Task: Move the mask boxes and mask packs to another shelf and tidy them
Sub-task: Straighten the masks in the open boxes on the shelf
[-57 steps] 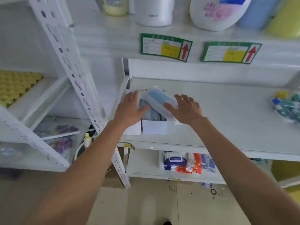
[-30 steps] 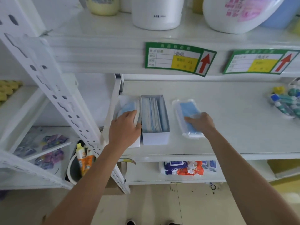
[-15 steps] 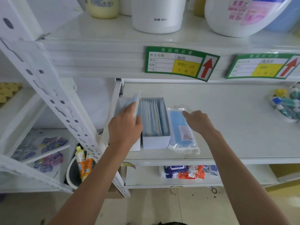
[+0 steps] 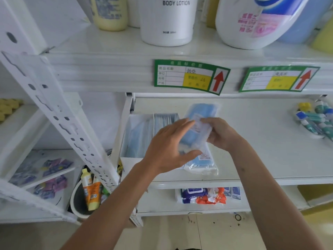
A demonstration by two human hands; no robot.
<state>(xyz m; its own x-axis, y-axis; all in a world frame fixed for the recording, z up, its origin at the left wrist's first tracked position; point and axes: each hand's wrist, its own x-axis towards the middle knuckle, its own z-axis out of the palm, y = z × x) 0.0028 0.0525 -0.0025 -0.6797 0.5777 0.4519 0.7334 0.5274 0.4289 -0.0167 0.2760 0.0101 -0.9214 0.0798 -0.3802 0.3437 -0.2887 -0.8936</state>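
Near the left end of the white metal shelf (image 4: pixel 252 159), both hands meet over a clear plastic pack of blue face masks (image 4: pixel 201 116), lifted clear of the shelf and tilted, its far end higher than its near end. The right hand (image 4: pixel 219 135) grips the pack's right edge, fingers curled behind it and thumb on the printed white label on its front. The left hand (image 4: pixel 170 148) lies against the pack's left side with fingers nearly straight and spread, thumb reaching under the lower end; it touches the wrapper, though whether it actually grips is hard to tell through the blur.

Below the raised pack, a second clear pack of blue masks (image 4: pixel 201 166) lies flat by the shelf's front edge, just right of the boxes. Two open white cardboard boxes stand side by side at the shelf's left end: the left box (image 4: pixel 134 139) holds loose pale blue masks, and the right box (image 4: pixel 164 119), largely hidden by the left hand, shows blue masks packed on edge.

At the shelf's right edge lies a heap of small tubes with coloured caps (image 4: pixel 313 120). Two green price labels (image 4: pixel 191 76) are stuck to the front edge of the shelf above, which carries a white body lotion bottle (image 4: pixel 167 20).
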